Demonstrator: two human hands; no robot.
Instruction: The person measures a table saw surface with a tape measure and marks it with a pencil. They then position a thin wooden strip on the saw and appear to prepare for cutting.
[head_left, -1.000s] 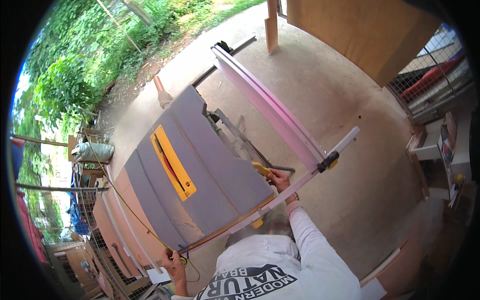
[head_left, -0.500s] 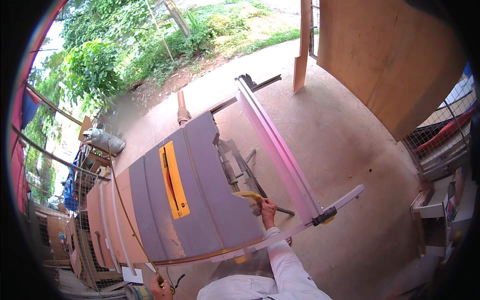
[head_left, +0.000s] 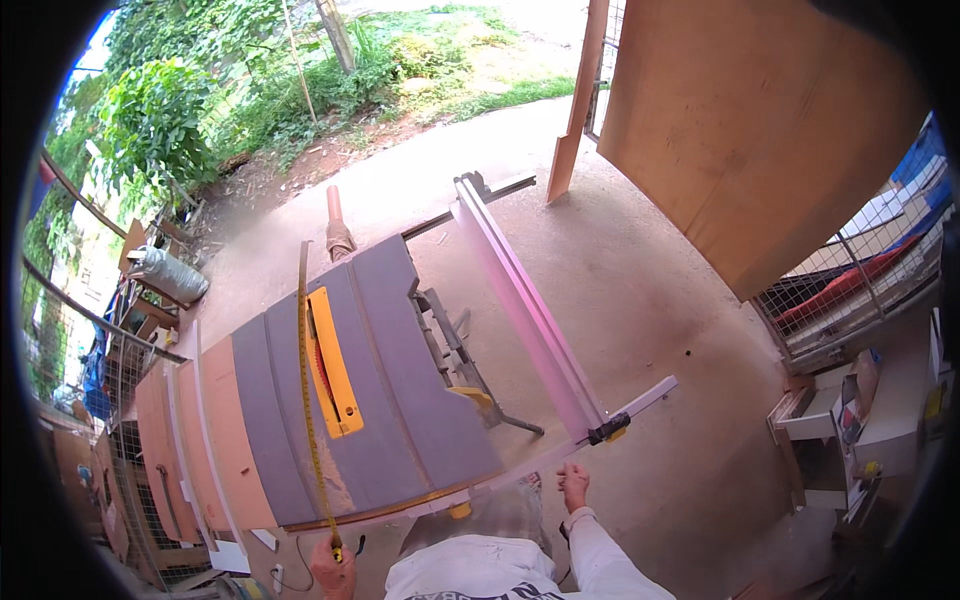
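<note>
A table saw with a grey top stands in front of me. Its yellow throat plate surrounds a red blade. My left hand, at the near edge, is closed around a tape measure. The yellow tape blade runs from it across the saw top, left of the throat plate, past the far edge. My right hand hovers just on the near side of the front rail, fingers curled with nothing visible in them. A long pale rip fence lies to the right of the top.
Wooden extension panels with pale strips adjoin the saw's left side. A yellow handle-like part sits under its right edge. Large plywood sheets lean at the upper right. Pale drawer boxes stand at the right, a wrapped roll at the left.
My right hand has left the yellow part under the saw's right edge and moved right and nearer. The tape blade has swung right, closer to the throat plate. The view has shifted.
</note>
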